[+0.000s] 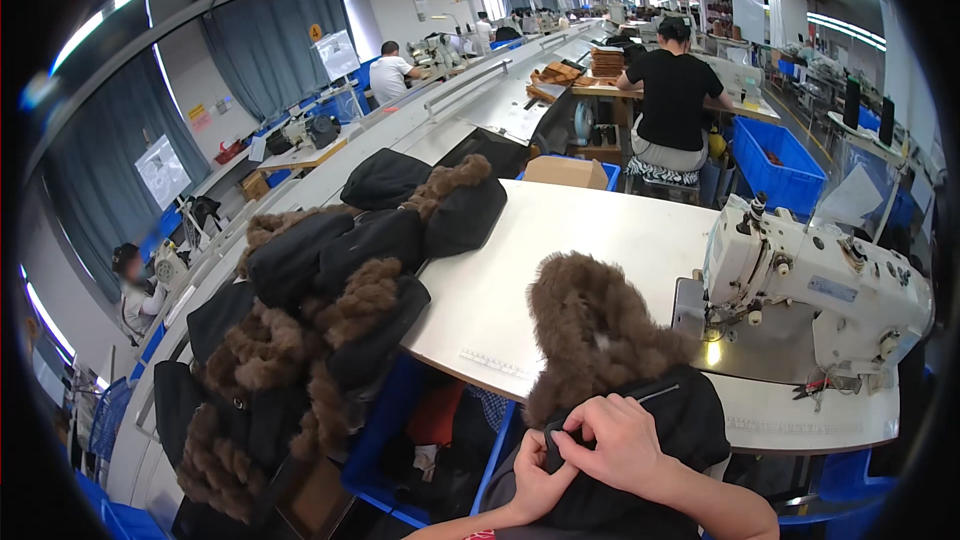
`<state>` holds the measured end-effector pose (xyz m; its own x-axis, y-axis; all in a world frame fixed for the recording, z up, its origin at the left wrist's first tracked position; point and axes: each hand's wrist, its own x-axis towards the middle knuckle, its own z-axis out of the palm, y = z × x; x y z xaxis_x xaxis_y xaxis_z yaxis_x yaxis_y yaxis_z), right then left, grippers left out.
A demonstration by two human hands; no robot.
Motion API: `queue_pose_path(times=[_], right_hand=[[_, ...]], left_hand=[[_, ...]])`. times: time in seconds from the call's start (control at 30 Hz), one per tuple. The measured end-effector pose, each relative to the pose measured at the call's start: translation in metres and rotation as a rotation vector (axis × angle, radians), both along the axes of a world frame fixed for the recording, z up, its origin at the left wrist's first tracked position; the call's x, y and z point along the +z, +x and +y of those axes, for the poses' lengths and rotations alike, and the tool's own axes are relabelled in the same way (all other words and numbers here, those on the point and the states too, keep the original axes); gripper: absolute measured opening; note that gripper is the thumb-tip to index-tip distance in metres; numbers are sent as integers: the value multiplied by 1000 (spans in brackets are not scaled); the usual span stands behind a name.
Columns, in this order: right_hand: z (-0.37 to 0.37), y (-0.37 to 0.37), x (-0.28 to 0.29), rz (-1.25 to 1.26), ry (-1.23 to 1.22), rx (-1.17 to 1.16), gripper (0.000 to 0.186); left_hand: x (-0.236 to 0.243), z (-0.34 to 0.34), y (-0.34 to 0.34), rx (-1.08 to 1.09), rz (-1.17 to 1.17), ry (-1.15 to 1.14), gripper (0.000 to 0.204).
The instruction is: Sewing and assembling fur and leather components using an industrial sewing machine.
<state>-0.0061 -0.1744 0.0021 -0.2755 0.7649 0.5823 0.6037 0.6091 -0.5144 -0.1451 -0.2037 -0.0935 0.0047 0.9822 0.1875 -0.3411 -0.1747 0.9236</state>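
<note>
A black fabric piece with brown fur trim (590,315), much like a fur-edged hood, lies over the front edge of the white sewing table and hangs toward my lap. My left hand (540,485) pinches the black fabric (690,420) at its near left edge, just below the fur. Close against it, my right hand (617,442) grips the same edge with thumb and forefinger. The fingertips of both hands nearly meet. What exactly lies between them is too small to make out. A zipper-like strip (658,392) shows on the black fabric beyond my right hand.
The sewing machine (810,285) stands at right with its lamp lit; red-handled snips (815,387) lie by it. Several fur-trimmed black pieces (340,260) are heaped at left. A blue crate (375,460) with fabric sits below the table (480,325). A co-worker (672,90) sits ahead.
</note>
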Motion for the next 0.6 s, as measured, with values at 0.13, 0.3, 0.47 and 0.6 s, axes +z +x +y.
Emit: queue_pose_path(times=[0.13, 0.3, 0.47, 0.6], right_hand=[[-2, 1, -9, -7, 6, -39, 15], [1, 12, -10, -178, 73, -92, 14], [5, 22, -9, -217, 75, -67, 15], [9, 47, -6, -325, 2, -195, 17]], left_hand=[[2, -1, 4, 39, -36, 28, 30], [7, -7, 2, 62, -67, -41, 29], [12, -9, 6, 55, -66, -43, 30], [7, -9, 1, 72, -61, -7, 32]])
